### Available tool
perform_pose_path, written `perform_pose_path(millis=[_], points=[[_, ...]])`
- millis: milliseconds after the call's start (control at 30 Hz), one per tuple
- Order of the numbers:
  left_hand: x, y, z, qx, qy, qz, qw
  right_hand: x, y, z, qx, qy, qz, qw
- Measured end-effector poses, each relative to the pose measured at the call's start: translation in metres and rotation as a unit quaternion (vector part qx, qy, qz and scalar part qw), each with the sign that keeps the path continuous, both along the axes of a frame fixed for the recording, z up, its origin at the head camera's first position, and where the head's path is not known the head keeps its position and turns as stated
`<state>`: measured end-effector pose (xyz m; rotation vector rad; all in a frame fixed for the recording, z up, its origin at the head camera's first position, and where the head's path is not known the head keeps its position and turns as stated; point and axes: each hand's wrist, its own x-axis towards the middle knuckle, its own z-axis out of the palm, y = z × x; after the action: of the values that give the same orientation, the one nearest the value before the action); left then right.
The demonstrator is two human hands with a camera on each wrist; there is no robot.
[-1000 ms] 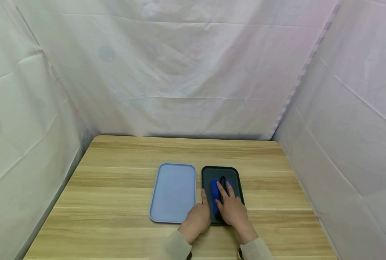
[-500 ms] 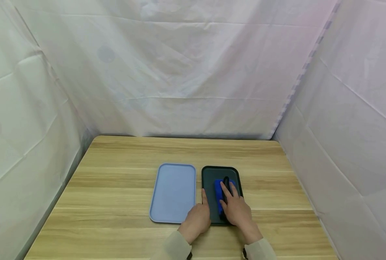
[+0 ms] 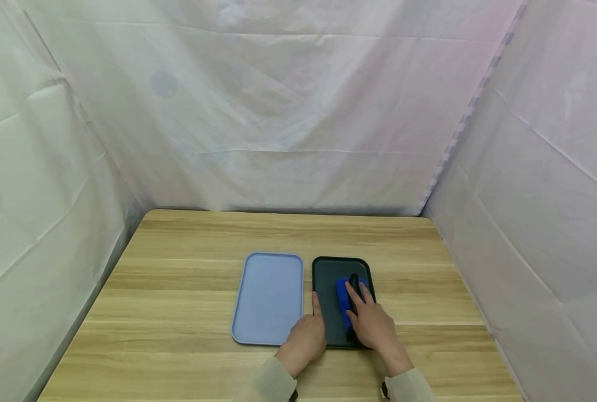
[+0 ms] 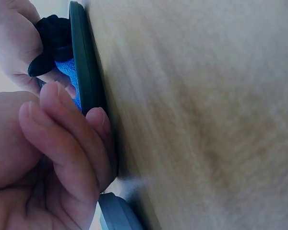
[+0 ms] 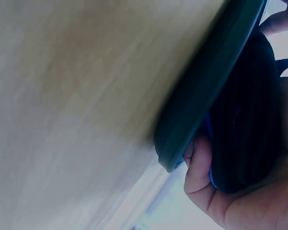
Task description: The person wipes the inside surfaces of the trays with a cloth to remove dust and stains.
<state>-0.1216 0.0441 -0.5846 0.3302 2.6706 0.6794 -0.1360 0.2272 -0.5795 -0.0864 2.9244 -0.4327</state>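
Observation:
A dark green tray (image 3: 330, 273) lies flat on the wooden table, right of a pale blue tray (image 3: 270, 296). My left hand (image 3: 304, 339) holds the dark tray's left rim, index finger straight along it; in the left wrist view other fingers (image 4: 67, 143) are curled beside its outer wall. My right hand (image 3: 373, 325) grips a scrubbing brush by its black handle (image 3: 354, 287), fingers spread over it. The brush's blue textured pad (image 3: 342, 296) faces down on the tray's right half. In the right wrist view the brush's dark body (image 5: 247, 120) fills the palm, a curled finger at its edge.
The wooden table (image 3: 177, 279) spreads around both trays. White cloth walls (image 3: 278, 111) stand behind it and on either side. The pale blue tray's near right corner sits under the left hand in the head view.
My right hand has slid the brush to the right across the dark tray, toward its right rim. The left hand and both trays have stayed in place.

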Motion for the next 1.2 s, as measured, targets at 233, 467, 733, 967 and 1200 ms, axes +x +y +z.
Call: perform_pose_path(millis=[233,467,733,967,1200], points=[[0.002,-0.001,0.003,0.007,-0.001,0.000,1.0000,-0.003,0.002,0.002,0.001,-0.007,0.007,1.000],[0.002,-0.001,0.003,0.011,-0.010,0.008,0.9998,-0.008,0.002,0.007,-0.018,-0.018,0.011,1.000],[0.001,-0.001,0.005,0.010,-0.025,0.012,0.9996,-0.015,0.004,0.009,-0.038,-0.040,0.004,0.998],[0.000,0.000,0.005,0.003,-0.026,0.012,0.9996,-0.022,0.005,0.009,-0.038,-0.041,0.005,0.998],[0.001,0.000,0.004,0.001,-0.028,0.013,0.9995,-0.030,0.005,0.008,-0.044,-0.044,0.005,0.998]])
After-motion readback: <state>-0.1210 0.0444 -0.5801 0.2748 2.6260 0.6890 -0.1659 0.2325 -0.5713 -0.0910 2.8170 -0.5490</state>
